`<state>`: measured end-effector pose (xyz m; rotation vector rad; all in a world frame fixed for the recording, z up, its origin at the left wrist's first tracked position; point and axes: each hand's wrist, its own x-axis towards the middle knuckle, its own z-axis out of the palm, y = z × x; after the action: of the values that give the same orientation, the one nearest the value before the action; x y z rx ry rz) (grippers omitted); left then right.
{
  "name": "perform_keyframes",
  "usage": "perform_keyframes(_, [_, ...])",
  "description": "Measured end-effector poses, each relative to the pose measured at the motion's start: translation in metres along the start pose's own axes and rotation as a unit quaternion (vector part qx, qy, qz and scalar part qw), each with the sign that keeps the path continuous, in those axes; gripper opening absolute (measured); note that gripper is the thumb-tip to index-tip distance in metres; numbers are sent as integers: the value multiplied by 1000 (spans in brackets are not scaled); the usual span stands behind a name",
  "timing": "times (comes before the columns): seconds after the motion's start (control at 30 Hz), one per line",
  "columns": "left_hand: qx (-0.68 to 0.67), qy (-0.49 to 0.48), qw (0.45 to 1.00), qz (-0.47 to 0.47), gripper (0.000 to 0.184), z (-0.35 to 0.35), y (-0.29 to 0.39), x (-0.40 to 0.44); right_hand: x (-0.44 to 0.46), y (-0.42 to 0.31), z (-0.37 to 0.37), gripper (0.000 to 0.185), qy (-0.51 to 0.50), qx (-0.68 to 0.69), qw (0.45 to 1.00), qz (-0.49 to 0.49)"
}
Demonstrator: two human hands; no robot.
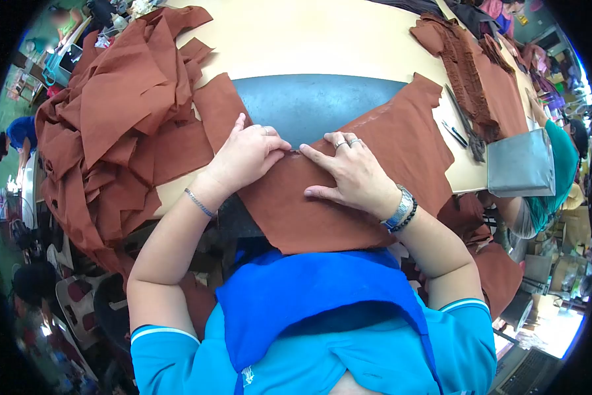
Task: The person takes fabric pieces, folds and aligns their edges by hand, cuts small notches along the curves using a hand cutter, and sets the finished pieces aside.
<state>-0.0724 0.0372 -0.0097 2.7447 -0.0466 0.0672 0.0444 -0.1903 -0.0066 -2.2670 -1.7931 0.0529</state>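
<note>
Left hand (253,157): fingers nearly closed, pinching edge of rust-brown fabric panel (329,204) on dark grey mat (309,99). Right hand (355,170): fingers spread, pressing panel flat.

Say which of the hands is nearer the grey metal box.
Right: the right hand rests on brown cloth, left of the metal box; the left hand is farther left.
</note>
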Motion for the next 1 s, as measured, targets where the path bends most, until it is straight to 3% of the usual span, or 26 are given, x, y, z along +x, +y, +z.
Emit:
perform_keyframes(0.13, [29,-30,999,-9,13,-10,3,2,4,-3,-2,74,-33,0,999,13])
perform_keyframes(0.33, [112,-22,992,49,13,-15,-4,-1,9,-8,-5,74,-65,-1,998,24])
perform_keyframes(0.73, [182,60,974,121,15,-14,-25,-10,26,-16,-26,81,-140,-19,990,22])
perform_keyframes(1.0, [182,107,972,103,14,-5,-30,-16,32,-17,-28,87,-141,-17,990,10])
